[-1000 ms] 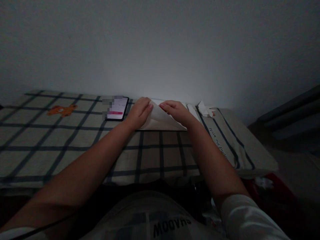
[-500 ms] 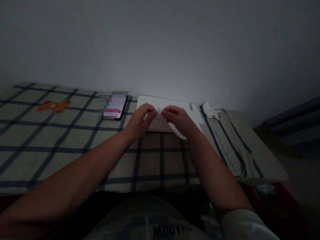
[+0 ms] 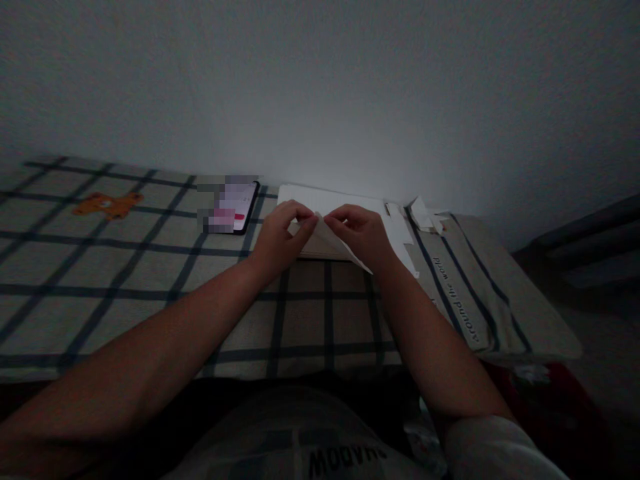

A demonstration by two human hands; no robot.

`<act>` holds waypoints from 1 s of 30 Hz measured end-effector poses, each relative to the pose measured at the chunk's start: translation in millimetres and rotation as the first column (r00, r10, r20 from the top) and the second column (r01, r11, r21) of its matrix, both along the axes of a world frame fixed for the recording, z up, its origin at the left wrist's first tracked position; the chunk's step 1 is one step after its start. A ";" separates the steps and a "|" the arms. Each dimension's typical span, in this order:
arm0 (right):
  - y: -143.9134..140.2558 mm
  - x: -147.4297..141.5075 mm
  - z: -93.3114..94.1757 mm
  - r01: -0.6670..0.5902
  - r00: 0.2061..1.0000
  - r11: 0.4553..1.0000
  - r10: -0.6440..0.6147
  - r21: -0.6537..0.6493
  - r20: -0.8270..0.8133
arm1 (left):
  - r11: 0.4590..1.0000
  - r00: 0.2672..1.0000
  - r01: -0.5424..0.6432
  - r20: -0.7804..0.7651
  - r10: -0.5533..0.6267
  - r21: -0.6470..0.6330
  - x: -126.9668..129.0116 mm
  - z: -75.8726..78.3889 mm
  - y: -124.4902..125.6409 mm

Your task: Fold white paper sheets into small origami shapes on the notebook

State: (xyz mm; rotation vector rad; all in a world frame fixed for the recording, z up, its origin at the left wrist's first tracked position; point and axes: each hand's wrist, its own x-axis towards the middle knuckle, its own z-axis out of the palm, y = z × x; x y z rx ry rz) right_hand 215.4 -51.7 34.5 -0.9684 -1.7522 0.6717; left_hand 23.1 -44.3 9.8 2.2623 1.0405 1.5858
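Note:
A folded sheet of white paper (image 3: 330,241) is held just above the checked bedspread (image 3: 150,267), over a larger white sheet (image 3: 345,203) lying flat near the wall. My left hand (image 3: 281,235) pinches the folded paper's upper tip from the left. My right hand (image 3: 361,232) pinches the same tip from the right, fingertips almost meeting those of the left. The paper's lower right corner pokes out under my right wrist.
A lit phone (image 3: 235,207) lies left of the paper. Small white paper scraps (image 3: 425,215) sit at the right by the wall. An orange bear print (image 3: 107,204) marks the cloth at far left. The bed's right edge (image 3: 525,320) drops to a dark floor.
The folded paper was pressed flat under both hands; now both hands have lifted its tip and pinch it between the fingertips. The view has shifted slightly.

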 end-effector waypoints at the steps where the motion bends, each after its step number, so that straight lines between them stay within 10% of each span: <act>1: 0.7 0.1 -0.8 -0.002 1.000 1.000 0.002 0.016 0.010 | 1.000 1.000 0.006 0.003 -0.006 0.022 0.2 -1.2 1.1; 30: -2.7 -2.3 -5.9 -0.033 0.968 0.964 -0.034 0.262 0.249 | 0.994 0.989 -0.052 -0.132 0.065 0.097 0.5 4.6 -5.6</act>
